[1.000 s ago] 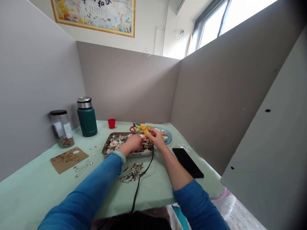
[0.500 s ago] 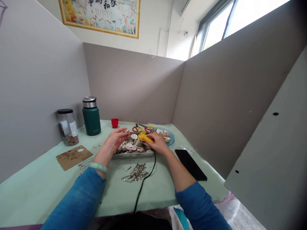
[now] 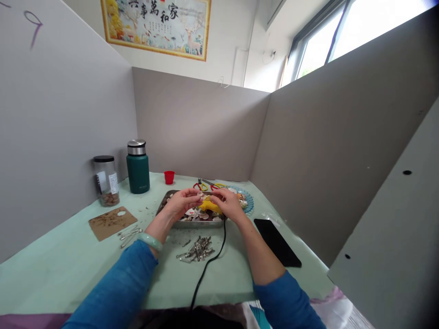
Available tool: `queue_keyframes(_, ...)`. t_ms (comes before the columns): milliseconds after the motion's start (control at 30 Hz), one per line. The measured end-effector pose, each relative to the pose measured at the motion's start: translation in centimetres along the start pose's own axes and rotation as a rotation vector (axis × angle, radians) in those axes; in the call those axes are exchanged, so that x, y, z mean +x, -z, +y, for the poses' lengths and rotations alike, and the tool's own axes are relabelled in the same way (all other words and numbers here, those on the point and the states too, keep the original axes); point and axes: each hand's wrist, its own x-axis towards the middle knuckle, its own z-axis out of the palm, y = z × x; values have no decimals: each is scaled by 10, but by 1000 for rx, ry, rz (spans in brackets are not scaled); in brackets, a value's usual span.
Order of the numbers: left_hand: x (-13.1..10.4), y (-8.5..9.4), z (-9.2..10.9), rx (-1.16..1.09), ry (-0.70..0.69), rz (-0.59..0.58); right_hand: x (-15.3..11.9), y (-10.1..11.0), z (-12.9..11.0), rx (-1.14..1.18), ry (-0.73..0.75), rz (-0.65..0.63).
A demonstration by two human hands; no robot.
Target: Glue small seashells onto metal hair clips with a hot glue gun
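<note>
My left hand point(image 3: 187, 202) is closed in a pinch on a small pale seashell point(image 3: 200, 195) above the metal tray point(image 3: 197, 224). My right hand point(image 3: 228, 203) is closed around a yellow glue gun point(image 3: 211, 206), its fingertips close to the shell. The fingers partly cover the gun, and its nozzle cannot be made out. A black cord point(image 3: 213, 259) runs from the gun towards the table's front edge. Assorted shells point(image 3: 203, 216) fill the tray under both hands. In front of the tray lies a heap of small metal clips point(image 3: 199, 249).
A blue plate point(image 3: 250, 203) with decorated pieces stands right of the tray, scissors point(image 3: 217, 186) behind. A black phone-like slab point(image 3: 278, 242) lies right. At left are a green flask point(image 3: 138, 171), a jar point(image 3: 107, 180), a brown card point(image 3: 112, 223) and a red cup point(image 3: 169, 177). Partitions enclose the table.
My left hand has moved right and slightly down, bringing the shell next to my right fingertips. The glue gun sits a little lower. The whole view has shifted slightly.
</note>
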Motion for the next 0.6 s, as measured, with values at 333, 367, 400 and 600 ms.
queue_keyframes(333, 0, 2, -7, 50, 17, -32, -5, -28, -18, 174, 41, 50)
queue_keyframes(367, 0, 2, -7, 51, 20, -37, -5, -28, -17, 175, 46, 53)
queue_keyframes(400, 0, 2, -7, 55, 23, -40, -5, -28, -16, 171, 50, 56)
queue_keyframes(600, -1, 1, -7, 133, 3, -39, -8, -30, -18, 54, 59, 98)
